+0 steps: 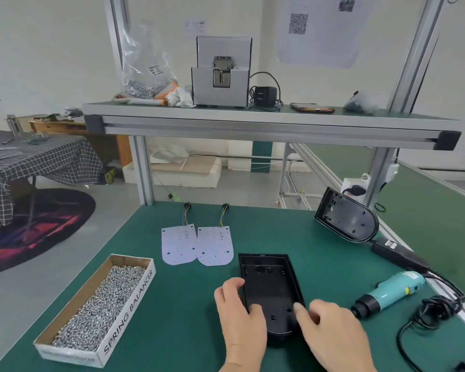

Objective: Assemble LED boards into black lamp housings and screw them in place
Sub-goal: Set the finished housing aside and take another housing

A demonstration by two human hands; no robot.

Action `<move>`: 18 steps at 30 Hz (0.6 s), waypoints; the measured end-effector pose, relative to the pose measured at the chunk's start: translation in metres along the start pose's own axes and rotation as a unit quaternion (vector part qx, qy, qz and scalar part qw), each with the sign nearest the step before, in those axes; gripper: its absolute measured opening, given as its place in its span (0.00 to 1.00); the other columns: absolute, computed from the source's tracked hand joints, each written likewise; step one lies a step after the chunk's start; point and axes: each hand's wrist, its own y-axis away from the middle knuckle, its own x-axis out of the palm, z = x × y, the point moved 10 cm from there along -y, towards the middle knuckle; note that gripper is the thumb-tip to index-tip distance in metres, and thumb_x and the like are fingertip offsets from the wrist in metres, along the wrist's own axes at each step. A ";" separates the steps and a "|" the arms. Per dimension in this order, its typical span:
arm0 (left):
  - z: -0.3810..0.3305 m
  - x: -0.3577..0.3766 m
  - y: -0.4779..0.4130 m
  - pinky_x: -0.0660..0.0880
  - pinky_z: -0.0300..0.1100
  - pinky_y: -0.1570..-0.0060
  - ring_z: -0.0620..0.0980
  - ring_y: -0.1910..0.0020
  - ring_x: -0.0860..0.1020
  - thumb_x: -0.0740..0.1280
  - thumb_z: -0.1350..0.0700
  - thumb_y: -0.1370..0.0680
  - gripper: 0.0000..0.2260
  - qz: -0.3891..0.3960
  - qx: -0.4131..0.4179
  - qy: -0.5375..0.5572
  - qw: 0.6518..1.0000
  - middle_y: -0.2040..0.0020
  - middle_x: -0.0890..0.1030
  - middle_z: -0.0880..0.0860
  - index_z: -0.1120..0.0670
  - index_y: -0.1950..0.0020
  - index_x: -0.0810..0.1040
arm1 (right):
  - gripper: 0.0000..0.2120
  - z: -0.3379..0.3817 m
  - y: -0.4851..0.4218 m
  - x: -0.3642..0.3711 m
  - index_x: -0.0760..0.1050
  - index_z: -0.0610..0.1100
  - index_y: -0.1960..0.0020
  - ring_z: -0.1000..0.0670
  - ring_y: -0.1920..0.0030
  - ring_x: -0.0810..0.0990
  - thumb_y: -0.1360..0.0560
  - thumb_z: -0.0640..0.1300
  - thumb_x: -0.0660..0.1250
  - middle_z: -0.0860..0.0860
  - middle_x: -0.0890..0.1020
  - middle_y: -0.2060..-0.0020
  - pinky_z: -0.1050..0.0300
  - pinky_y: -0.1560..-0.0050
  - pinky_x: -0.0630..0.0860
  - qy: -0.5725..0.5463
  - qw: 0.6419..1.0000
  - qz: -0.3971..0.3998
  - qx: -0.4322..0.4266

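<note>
L hand (239, 315) holds the left wall of the housing (273, 285): thumb inside, fingers bent over the rim. R hand (333, 331) is a bit blurry. Its bent fingers hold the right rim by the round end. Both wrists come in from the near edge.

The housing is black plastic, a long open tray w/ a flat far end & a round near end, w/ small holes & pegs inside. It lies flat, open side up, on the green table (172, 331), near the middle.

Left of the hands is a cardboard box (130, 304) full of shiny screws (97, 304). Its side reads "SPRING BALANCER".

Just far-left of the housing, 2 boards (179, 245) lie side by side, edges touching. They are thin, white & dotted, round at the near end, w/ wires at the far end.

On the right a teal driver (392, 291) lies on its side w/ a black cord. Its label is too small to read. Farther right a 2nd housing (346, 218) stands tilted, open side showing.

Up on the shelf (253, 122): a grey screw machine (220, 76), a clear bag (145, 63) of screws, a phone (312, 108). A paper w/ a QR code (298, 23) hangs on the wall.
</note>
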 end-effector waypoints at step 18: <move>0.022 0.001 -0.253 0.72 0.52 0.34 0.57 0.26 0.65 0.71 0.42 0.28 0.41 0.180 -0.046 -0.459 0.869 0.24 0.65 0.54 0.53 0.21 0.59 | 0.36 0.017 -0.047 0.042 0.61 0.58 0.22 0.49 0.41 0.79 0.26 0.40 0.67 0.58 0.76 0.35 0.55 0.43 0.73 -0.251 0.966 0.032 0.052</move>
